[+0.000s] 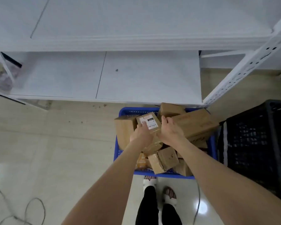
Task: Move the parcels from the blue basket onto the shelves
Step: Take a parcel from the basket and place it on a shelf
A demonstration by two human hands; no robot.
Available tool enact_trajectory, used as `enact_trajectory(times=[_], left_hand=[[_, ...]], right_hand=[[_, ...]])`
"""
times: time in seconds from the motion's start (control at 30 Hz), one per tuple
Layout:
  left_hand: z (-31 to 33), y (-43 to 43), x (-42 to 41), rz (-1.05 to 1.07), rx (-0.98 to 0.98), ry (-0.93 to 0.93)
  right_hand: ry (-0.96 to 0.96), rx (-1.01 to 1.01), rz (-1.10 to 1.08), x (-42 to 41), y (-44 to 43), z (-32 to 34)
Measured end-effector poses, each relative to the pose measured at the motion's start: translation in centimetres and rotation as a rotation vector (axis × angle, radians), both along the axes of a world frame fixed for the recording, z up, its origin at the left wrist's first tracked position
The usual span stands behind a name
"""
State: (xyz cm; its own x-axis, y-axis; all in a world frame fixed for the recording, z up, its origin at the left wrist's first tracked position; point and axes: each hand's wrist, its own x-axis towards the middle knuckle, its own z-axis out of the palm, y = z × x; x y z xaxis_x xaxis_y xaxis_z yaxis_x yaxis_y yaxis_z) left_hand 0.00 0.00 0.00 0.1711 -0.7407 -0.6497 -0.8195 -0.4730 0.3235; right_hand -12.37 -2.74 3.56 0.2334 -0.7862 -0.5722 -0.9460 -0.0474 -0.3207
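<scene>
— How far along are we?
— Barely begun, we'd judge: no parcel shows on the shelves (136, 78), and the blue basket (116, 151) is heaped with brown boxes.
— Our hands?
— Left hand (142, 135) and right hand (169, 129) both clasp the labelled parcel (148, 123) atop the heap (we can't tell what the black crate (258, 143) holds).
</scene>
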Motion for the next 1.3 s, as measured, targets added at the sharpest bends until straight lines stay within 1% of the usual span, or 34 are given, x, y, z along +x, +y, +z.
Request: enact_trajectory(times=[0.07,0.13,0.2,0.27,0.37,0.47,0.67,0.77,0.87,0.93,1.07,1.23,1.3], left_hand=[[-2.4,-0.8,0.6,0.045,-0.01,-0.001],[-4.5,-1.3,1.1,0.077,0.044,0.012],[-6.4,-1.8,1.4,0.226,0.099,0.086],[-7.3,-2.0,1.7,0.362,0.098,0.135],[-9.5,-1.9,1.9,0.515,0.163,0.207],[-10.1,-1.8,1.9,0.548,0.219,0.265],[-9.3,-1.7,1.3,0.697,0.233,0.362],[-8.7,-1.5,1.0,0.848,0.221,0.44],[-6.9,-1.0,0.6,0.94,0.122,0.479],[-4.9,-0.9,0.6,0.953,0.037,0.48],[0.0,-1.1,0.9,0.94,-0.084,0.51],[6.4,-1.3,1.9,0.948,-0.179,0.567],[9.1,-1.3,2.3,0.907,-0.197,0.577]], right_hand=[[-0.017,0.091,-0.088,0.6,-0.8,-1.9],[-0.023,0.181,-0.196,0.9,-1.5,-4.2],[-0.054,0.225,-0.273,1.3,-2.2,-6.7],[-0.091,0.248,-0.336,1.6,-2.7,-9.0],[-0.119,0.256,-0.418,1.7,-3.0,-11.6],[-0.135,0.276,-0.468,1.7,-3.2,-12.9],[-0.163,0.313,-0.512,1.2,-3.0,-13.5],[-0.237,0.316,-0.593,1.2,-2.8,-12.6],[-0.298,0.327,-0.691,1.0,-2.5,-10.7],[-0.357,0.346,-0.762,0.9,-2.1,-8.9],[-0.56,0.409,-0.893,0.5,-1.2,-4.4],[-0.714,0.411,-0.909,-0.1,-0.5,1.4],[-0.772,0.387,-0.912,-0.5,-0.3,3.6]])
